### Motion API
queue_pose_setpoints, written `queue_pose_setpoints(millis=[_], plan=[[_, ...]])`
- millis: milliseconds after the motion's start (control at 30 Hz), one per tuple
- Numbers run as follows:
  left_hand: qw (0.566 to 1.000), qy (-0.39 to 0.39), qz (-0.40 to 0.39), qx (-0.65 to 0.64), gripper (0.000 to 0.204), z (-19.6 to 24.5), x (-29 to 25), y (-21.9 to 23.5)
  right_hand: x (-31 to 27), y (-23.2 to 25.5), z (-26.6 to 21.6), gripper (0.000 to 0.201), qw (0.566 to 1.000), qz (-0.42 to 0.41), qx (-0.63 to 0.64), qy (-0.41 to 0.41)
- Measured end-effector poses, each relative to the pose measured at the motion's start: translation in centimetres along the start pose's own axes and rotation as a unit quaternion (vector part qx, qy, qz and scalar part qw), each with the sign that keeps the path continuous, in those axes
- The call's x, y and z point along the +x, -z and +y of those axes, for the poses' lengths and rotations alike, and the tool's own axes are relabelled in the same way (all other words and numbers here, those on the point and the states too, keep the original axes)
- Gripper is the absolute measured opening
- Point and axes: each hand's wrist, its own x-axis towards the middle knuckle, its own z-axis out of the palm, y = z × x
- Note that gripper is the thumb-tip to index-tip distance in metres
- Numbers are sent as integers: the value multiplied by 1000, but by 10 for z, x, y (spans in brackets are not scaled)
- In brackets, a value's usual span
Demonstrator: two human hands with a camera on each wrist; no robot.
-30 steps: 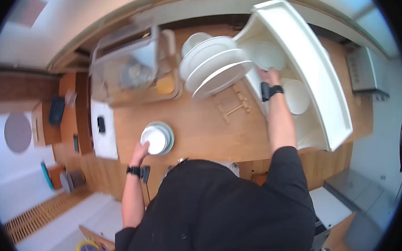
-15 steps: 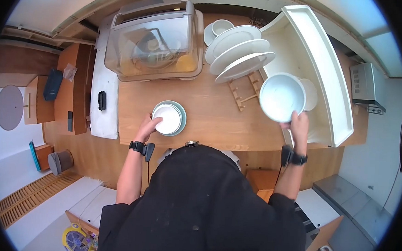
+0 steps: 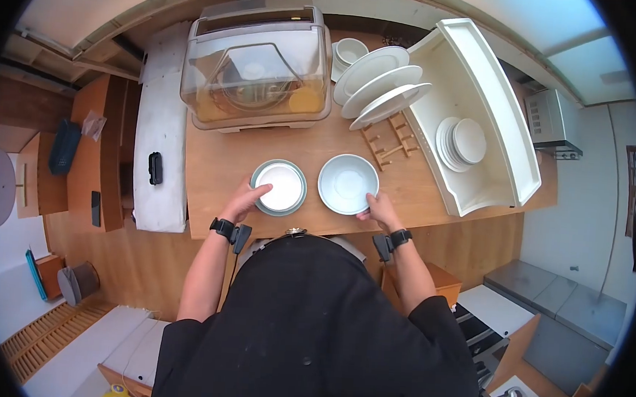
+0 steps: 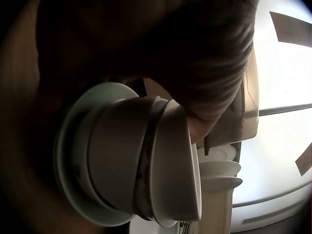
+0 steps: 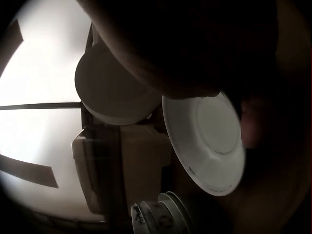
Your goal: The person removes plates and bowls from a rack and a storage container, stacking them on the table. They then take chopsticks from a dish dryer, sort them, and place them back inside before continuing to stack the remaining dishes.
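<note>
At the table's near side my left hand (image 3: pixel 242 198) grips a stack of bowls (image 3: pixel 281 187), thumb over the top rim. White bowls make up the upper part of that stack, and a wider pale green dish (image 4: pixel 73 180) sits beneath them, as the left wrist view shows. My right hand (image 3: pixel 382 210) pinches the near right edge of a shallow pale bowl (image 3: pixel 348 184), its thumb on the rim. This bowl appears tilted and with nothing inside in the right wrist view. It is just right of the stack, a narrow gap between them.
A clear-lidded dish box (image 3: pixel 256 78) stands at the back left. Large white plates (image 3: pixel 383 86) lean in a wooden rack (image 3: pixel 390 150), with a small bowl (image 3: pixel 352 51) behind. On the right, a white bin (image 3: pixel 479 186) holds stacked dishes (image 3: pixel 469 141). The table's front edge (image 3: pixel 258 231) runs near both hands.
My right hand has come out of the white bin with the pale bowl and carried it left, beside the stack. My left hand has stayed on its bowls.
</note>
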Motion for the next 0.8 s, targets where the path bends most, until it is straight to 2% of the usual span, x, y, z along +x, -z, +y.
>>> queue_pose_setpoints(millis=[200,300,367,467,567,600,700,733,800], plan=[[999,-16,-43,-6,70,-4,6,13,6,-41,8,48,975,20,211,-62],[999,-29,-29,4,72,-10,13,21,5,-75,25,66,943,-52,297,-141],[999,-12,-49,11,73,-9,16,24,-26,-112,-10,77,943,-116,262,-167],[997,-8,-79,17,71,-4,18,23,-21,-153,-30,75,971,-142,188,-38],[996,-29,-78,34,65,1,13,17,-21,-167,-60,77,968,-154,201,0],[996,-39,-74,42,62,3,11,15,-26,-171,-68,75,949,-171,264,1],[995,-43,-73,62,57,7,6,8,-39,-171,-86,71,951,-212,221,45],[993,-40,-75,75,60,8,4,6,-50,-172,-96,62,960,-173,212,50],[991,-33,-77,100,66,10,-2,4,-27,-172,-71,57,971,-168,140,100]])
